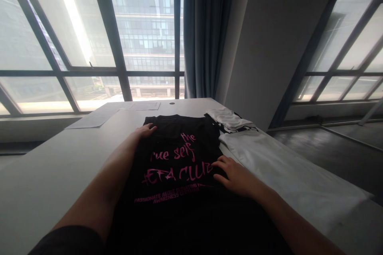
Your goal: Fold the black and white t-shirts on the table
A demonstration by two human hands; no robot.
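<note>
A black garment (170,131) with pink lettering lies on the white table (68,159), stretching from mid-table toward my body. My left hand (146,130) rests at its far left corner, fingers spread over the fabric. On the right edge of the garment, beside the large pink letters, lies my right hand (229,173) with its fingers apart, touching the cloth. Neither hand grips anything. The near part of the black fabric is dark, and its lower edge cannot be made out.
Right of the garment lies white cloth (269,159), with a folded white and black-patterned piece (230,120) behind it. Paper sheets (95,118) lie at the far left, near a small round object (172,103). Windows, a blue curtain (206,32) and a pillar stand beyond.
</note>
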